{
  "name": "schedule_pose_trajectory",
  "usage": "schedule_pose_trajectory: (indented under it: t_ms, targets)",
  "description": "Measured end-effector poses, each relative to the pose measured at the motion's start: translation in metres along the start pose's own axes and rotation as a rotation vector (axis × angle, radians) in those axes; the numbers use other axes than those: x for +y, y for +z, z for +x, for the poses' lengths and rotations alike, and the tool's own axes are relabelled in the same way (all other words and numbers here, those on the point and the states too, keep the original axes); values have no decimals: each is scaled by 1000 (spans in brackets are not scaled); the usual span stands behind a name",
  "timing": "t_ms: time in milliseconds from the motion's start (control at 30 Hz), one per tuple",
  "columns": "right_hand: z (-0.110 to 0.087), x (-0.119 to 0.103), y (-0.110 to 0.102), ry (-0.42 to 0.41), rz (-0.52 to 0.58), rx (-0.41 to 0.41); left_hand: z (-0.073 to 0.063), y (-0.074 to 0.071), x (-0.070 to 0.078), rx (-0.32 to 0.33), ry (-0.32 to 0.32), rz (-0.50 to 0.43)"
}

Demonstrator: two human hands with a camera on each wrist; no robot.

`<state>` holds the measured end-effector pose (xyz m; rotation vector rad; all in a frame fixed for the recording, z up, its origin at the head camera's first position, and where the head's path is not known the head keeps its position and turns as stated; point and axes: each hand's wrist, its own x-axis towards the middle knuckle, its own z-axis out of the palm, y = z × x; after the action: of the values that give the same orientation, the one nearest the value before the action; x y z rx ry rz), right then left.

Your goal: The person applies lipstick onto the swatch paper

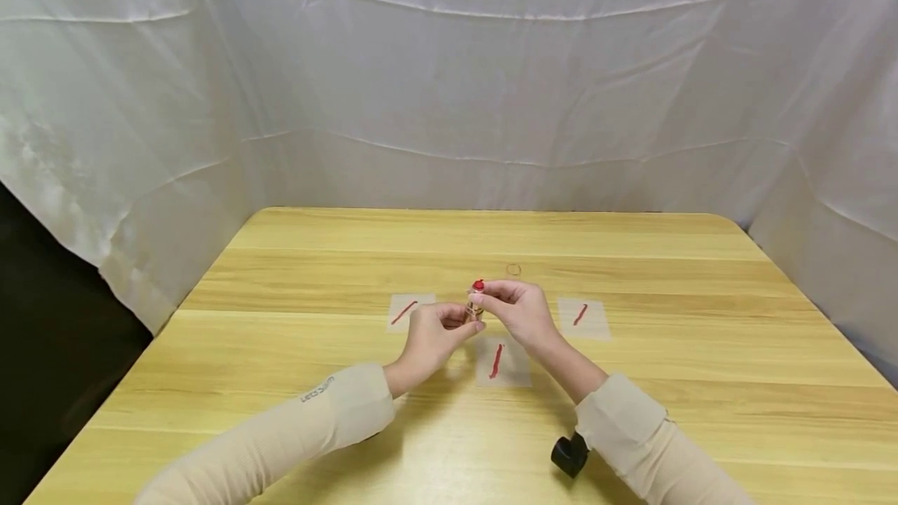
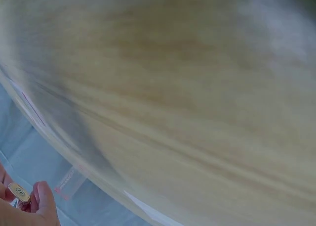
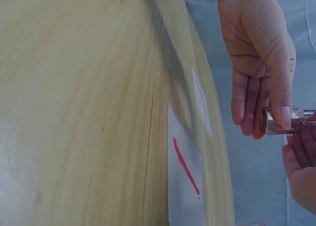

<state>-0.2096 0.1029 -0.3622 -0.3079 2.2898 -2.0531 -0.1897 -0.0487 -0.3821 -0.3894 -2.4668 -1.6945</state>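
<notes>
Both hands meet around a lipstick (image 1: 479,285) held upright above the table, its red tip at the top. My left hand (image 1: 433,337) pinches the lower part of the tube between thumb and fingers. From the other side, my right hand (image 1: 519,310) pinches the tube just under the red tip. In the right wrist view, the left hand's thumb presses the clear case (image 3: 269,123) of the lipstick, and the right hand (image 3: 303,171) meets it at the other end. The left wrist view catches the gold-coloured end (image 2: 19,192) between the fingers.
Three pale sheets bear red strokes: one at the left (image 1: 411,312), one near the middle (image 1: 503,365), one at the right (image 1: 585,319). A thin reddish ring (image 1: 514,270) lies behind the hands. By the right sleeve is a black rounded object (image 1: 570,455). White curtains surround the wooden table.
</notes>
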Motion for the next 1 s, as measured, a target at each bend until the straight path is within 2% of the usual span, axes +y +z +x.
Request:
schedule_pose_trajectory:
  t_ms: [300,700,833,1000]
  targets:
    - [-1,-3,-4,-34,-10,-33,1,-4,3,-67,12,-16]
    - [-2,-5,-9,-57,-17,-91,6,-13,3,-233,-10,-20]
    - [-3,-5,-11,-59,-33,-109,10,-16,-1,-316,-16,-22]
    - [-2,-6,-13,-80,-39,-139,14,-23,-5,-474,-52,-120]
